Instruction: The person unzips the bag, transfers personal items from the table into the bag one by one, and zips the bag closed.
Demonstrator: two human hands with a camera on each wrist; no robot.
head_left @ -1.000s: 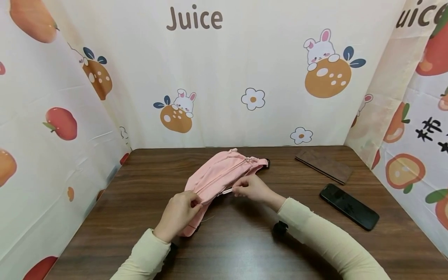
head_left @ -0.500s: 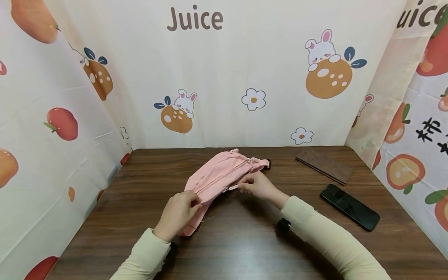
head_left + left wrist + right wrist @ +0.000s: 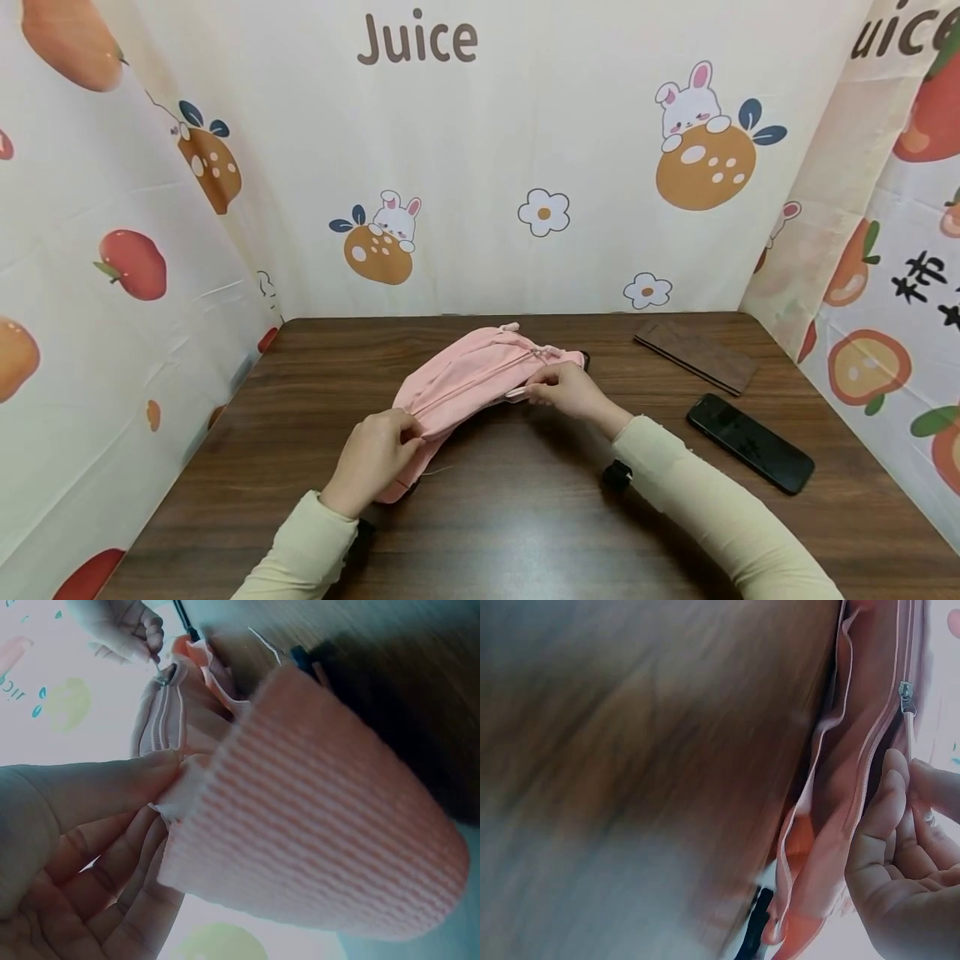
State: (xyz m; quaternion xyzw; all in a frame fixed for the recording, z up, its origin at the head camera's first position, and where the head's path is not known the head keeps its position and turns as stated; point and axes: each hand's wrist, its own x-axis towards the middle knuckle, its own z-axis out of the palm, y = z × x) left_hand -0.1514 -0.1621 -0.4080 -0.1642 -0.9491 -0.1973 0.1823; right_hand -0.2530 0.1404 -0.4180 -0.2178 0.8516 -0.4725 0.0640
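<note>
A pink waist bag [image 3: 465, 367] lies slantwise on the table, its zip along the near edge. At its lower left end my left hand [image 3: 372, 454] pinches the fabric between thumb and fingers; in the left wrist view a ribbed pink panel [image 3: 315, 817] bulges beside that grip. My right hand [image 3: 568, 390] pinches the pale zip pull [image 3: 516, 392] near the bag's right end. In the right wrist view the metal slider [image 3: 906, 691] sits just beyond those fingertips. Teeth run together on the slider's far side, while a dark gap shows on the hand's side.
A black phone [image 3: 750, 442] lies right of the right forearm. Behind it rests a flat brown wallet-like item [image 3: 696, 357]. The wooden table [image 3: 510, 533] meets a printed fabric backdrop [image 3: 480, 167] at the back and sides.
My right hand has moved right and slightly up along the bag's near edge, drawing the zip pull with it. The bag has shifted a little; my left hand keeps its grip, slightly further left.
</note>
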